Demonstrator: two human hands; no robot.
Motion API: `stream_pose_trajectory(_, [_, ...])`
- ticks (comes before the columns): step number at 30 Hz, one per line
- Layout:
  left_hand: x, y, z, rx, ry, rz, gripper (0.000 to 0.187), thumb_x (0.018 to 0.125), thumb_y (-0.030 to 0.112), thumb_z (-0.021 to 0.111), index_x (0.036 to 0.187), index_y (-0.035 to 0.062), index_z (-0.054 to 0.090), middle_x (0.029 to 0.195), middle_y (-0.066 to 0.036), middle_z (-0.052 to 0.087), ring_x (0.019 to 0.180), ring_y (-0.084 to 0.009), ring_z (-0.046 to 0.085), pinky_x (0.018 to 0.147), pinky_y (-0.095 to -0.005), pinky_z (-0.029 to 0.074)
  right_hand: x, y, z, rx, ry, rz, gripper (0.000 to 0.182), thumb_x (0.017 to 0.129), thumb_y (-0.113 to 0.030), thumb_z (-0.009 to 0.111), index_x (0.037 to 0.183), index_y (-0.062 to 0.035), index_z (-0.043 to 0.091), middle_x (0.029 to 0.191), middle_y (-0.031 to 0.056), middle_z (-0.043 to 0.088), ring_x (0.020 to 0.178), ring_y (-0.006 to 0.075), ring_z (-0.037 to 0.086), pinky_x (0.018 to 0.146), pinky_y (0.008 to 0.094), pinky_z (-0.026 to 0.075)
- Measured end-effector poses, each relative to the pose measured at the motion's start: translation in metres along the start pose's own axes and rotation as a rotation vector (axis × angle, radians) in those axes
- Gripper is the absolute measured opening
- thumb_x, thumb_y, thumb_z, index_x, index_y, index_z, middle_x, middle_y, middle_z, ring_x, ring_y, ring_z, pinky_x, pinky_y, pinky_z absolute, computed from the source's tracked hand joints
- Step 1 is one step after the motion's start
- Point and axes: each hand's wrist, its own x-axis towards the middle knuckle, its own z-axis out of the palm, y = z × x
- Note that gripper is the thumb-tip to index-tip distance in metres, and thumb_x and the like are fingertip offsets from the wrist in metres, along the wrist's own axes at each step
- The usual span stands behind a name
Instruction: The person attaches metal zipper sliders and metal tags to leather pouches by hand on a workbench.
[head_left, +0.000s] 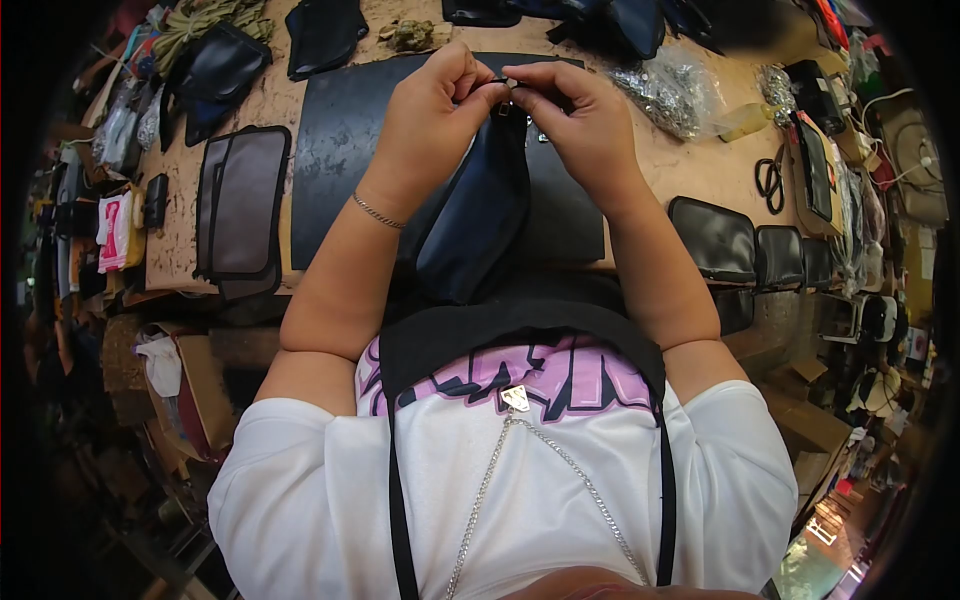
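Observation:
A dark blue-black leather pouch (468, 228) hangs from my two hands, over a black mat and down toward my apron. My left hand (450, 95) is closed, thumb and forefinger pinching the pouch's top end from the left. From the right, my right hand (575, 110) pinches the same end with its thumb and forefinger. Between the fingertips shows a small shiny metal piece (512, 84), too small to name. Just below it a small metal buckle-like fitting (503, 110) sits on the pouch. Part of the top end is hidden by my fingers.
The black mat (335, 150) lies on a tan worktable (690, 170). Flat brown-black panels (245, 200) lie left; black pouches (712, 240) line the right edge. A plastic bag of metal fittings (670, 95), black-handled scissors (769, 186) and dark leather pieces (328, 35) are farther out.

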Motion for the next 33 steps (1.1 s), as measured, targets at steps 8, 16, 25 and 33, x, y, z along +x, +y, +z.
stream_pose_trajectory(8, [-0.007, 0.004, 0.002, 0.037, 0.058, -0.082, 0.025, 0.090, 0.001, 0.070, 0.080, 0.0041, 0.047, 0.082, -0.001, 0.061, 0.076, -0.0042, 0.052, 0.069, -0.0199, 0.046, 0.001, 0.004, 0.000, -0.125, -0.024, -0.123, 0.014, 0.089, -0.001, 0.068, 0.102, -0.0010, 0.073, 0.090, 0.0068, 0.071, 0.086, 0.0127, 0.068, 0.077, 0.0259, 0.053])
stream_pose_trajectory(16, [-0.001, 0.001, -0.006, -0.122, 0.004, -0.107, 0.018, 0.090, 0.001, 0.070, 0.104, 0.0025, 0.059, 0.088, 0.001, 0.061, 0.085, -0.0058, 0.059, 0.076, -0.0191, 0.048, -0.004, 0.010, 0.008, 0.303, 0.030, 0.147, 0.027, 0.087, -0.003, 0.072, 0.113, -0.0033, 0.063, 0.092, 0.0073, 0.067, 0.088, 0.0128, 0.066, 0.081, 0.0261, 0.052])
stream_pose_trajectory(25, [0.002, 0.034, -0.024, 0.210, -0.218, -0.031, 0.008, 0.091, 0.001, 0.066, 0.098, -0.0001, 0.067, 0.090, -0.005, 0.066, 0.084, -0.0118, 0.063, 0.074, -0.0244, 0.050, -0.003, 0.013, 0.008, 0.172, -0.078, 0.136, 0.026, 0.084, -0.002, 0.073, 0.101, -0.0034, 0.054, 0.094, 0.0071, 0.068, 0.091, 0.0144, 0.066, 0.084, 0.0285, 0.053])
stream_pose_trajectory(33, [0.002, 0.046, -0.023, 0.338, -0.125, 0.101, 0.009, 0.086, -0.001, 0.067, 0.094, 0.0001, 0.069, 0.081, -0.006, 0.060, 0.079, -0.0154, 0.063, 0.068, -0.0266, 0.048, -0.002, 0.004, 0.014, 0.498, -0.239, 0.200, 0.025, 0.092, -0.011, 0.071, 0.115, -0.0041, 0.066, 0.104, 0.0014, 0.068, 0.092, 0.0102, 0.065, 0.085, 0.0252, 0.051])
